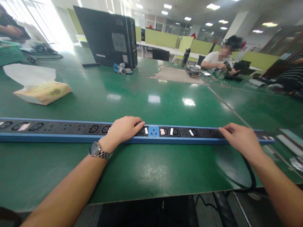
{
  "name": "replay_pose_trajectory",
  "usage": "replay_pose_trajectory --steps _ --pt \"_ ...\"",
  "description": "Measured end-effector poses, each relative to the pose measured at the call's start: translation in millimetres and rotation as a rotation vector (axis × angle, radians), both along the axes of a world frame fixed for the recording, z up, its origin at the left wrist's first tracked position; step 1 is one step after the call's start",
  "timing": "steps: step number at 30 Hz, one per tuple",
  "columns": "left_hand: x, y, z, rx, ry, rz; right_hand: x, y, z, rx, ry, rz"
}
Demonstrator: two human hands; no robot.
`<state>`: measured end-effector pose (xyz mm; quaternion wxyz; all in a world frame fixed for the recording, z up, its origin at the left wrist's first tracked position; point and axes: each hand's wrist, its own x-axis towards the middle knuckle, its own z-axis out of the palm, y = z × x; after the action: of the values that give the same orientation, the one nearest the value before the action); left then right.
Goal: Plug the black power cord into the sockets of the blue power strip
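Observation:
A long blue power strip (153, 140) with black sockets lies across the green table, running from the left edge of the view to the right. One socket near its middle is blue, and small white and pink labels stick to several others. My left hand (125, 127), with a metal-banded watch on the wrist, grips the strip left of the blue socket, its fingers over the far edge. Toward the strip's right end, my right hand (240, 138) holds it across its width, its fingertips partly hidden. A black cable (252, 175) curves below my right hand.
A tissue pack (44, 93) lies at left, beyond the strip. Further back stand a black computer case (111, 39), gloves (123, 68) and a dark bottle (186, 57). A person (217, 60) sits across the table. White pieces (287, 145) lie at right.

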<state>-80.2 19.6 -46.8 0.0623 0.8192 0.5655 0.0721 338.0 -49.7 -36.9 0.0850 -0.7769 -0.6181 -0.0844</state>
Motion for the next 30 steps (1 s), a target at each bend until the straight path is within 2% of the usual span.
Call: replay_pose_trajectory --steps 4,8,11,13,18,20,22,24,27,30 --pt "0 0 -1.1 0.007 0.005 -0.002 2 -3 2.7 -0.006 0.022 -0.062" --pt "-2 1 -3.8 0.020 0.004 -0.010 17 9 30.1 -0.146 0.145 -0.115" --pt "-4 2 -5.1 0.015 0.008 -0.004 19 26 45.5 -0.019 0.189 -0.157" --pt "-5 2 -4.4 0.008 0.013 -0.002 13 38 42.2 0.070 0.165 -0.156" --pt "0 -1 0.2 0.004 0.000 -0.015 -9 51 6.5 -0.093 0.116 -0.025" --pt "1 -1 1.0 0.007 0.006 -0.014 -9 48 0.0 -0.021 0.189 -0.018" --pt "1 -1 0.8 0.008 0.013 -0.008 -2 40 1.5 0.080 0.265 -0.030" --pt "0 -1 0.0 0.007 0.012 -0.004 9 31 6.6 0.078 0.283 -0.063" --pt "-1 -1 -0.9 0.014 -0.014 -0.020 22 14 10.4 -0.043 0.215 -0.132" --pt "-1 0 -1.2 0.020 -0.049 -0.074 22 0 6.4 -0.213 0.371 -0.151"
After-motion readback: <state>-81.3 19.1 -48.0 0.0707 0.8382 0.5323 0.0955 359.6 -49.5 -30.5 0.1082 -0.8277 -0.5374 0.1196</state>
